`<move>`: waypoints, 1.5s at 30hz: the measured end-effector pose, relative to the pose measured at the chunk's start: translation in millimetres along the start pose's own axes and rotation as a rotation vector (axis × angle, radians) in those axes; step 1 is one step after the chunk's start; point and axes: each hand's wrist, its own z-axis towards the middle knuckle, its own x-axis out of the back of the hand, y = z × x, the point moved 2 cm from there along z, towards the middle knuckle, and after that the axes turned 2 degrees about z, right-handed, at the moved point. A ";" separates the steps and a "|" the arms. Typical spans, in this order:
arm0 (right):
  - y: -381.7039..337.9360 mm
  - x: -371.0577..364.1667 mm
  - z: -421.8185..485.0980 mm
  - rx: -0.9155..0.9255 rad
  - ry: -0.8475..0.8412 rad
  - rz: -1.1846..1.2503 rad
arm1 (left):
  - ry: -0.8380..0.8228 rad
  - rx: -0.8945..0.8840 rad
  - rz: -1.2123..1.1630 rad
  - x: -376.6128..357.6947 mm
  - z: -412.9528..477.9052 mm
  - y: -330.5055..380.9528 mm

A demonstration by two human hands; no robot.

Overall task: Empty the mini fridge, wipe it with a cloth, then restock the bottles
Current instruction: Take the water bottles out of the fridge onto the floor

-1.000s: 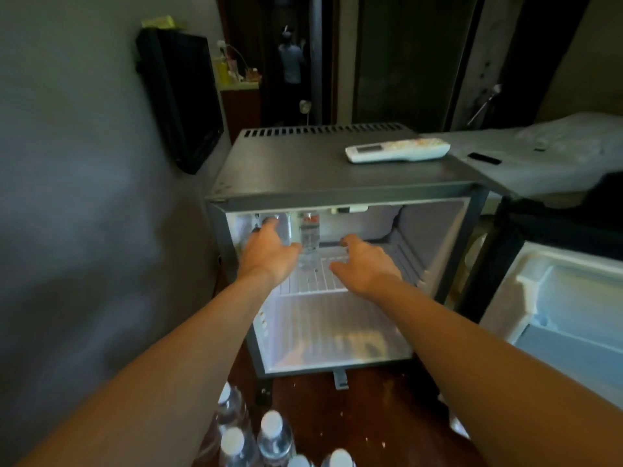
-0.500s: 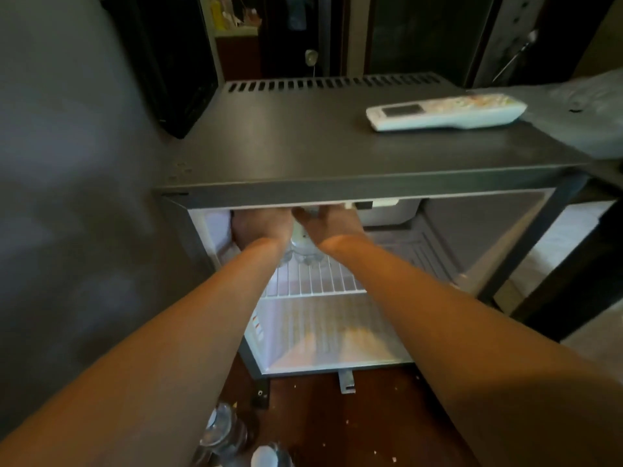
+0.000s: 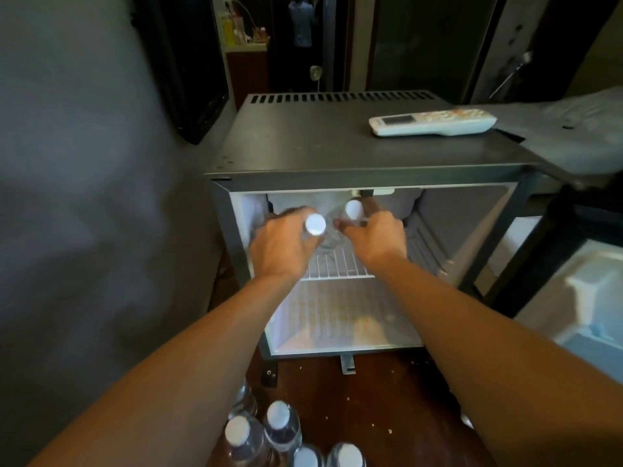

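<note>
inside the mini fridge (image 3: pixel 364 170), just above its wire shelf (image 3: pixel 337 267), the left hand (image 3: pixel 281 251) is wrapped around one capped bottle (image 3: pixel 315 224) and the right hand (image 3: pixel 377 241) around a second bottle (image 3: pixel 353 210). more bottles (image 3: pixel 279 423) stand on the floor in front of the fridge. they look like clear, thin-walled plastic, probably slick and easily squeezed if chilled, so gripping mid-body seems safer than pinching the cap.

I see a white remote control (image 3: pixel 433 123), a dark wall-mounted screen (image 3: pixel 199 79) at left, and crumbs (image 3: pixel 372 425) scattered on the brown floor (image 3: pixel 387 409).
</note>
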 end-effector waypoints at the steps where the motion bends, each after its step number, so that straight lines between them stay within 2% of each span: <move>1: 1.0 4.9 -10.1 0.014 0.013 -0.051 | -0.025 -0.064 0.036 4.7 -11.6 2.2; 4: -1.7 21.0 -39.6 0.032 0.055 -0.079 | -0.064 -0.140 0.021 24.2 -36.8 13.1; 10: -5.8 42.8 -95.0 0.075 0.084 -0.181 | -0.137 -0.021 -0.224 48.8 -60.5 22.1; 16: 15.1 56.9 -142.7 0.056 0.079 -0.286 | -0.229 -0.051 -0.228 58.4 -114.2 35.7; 21: 5.0 82.4 -175.5 0.112 0.043 -0.276 | -0.225 -0.047 -0.221 79.1 -148.3 52.0; 25: 3.0 99.9 -210.4 0.181 0.013 -0.320 | -0.212 -0.033 -0.178 89.4 -183.8 61.5; 30: 20.4 104.1 -253.2 0.129 -0.106 -0.348 | -0.274 0.018 -0.111 86.6 -234.5 58.5; 36: 52.3 81.7 -290.9 0.055 -0.278 -0.385 | -0.368 0.083 0.043 76.4 -290.8 39.6; 45: 98.2 23.5 -297.5 0.024 -0.413 -0.450 | -0.549 0.086 0.211 36.2 -320.0 -3.6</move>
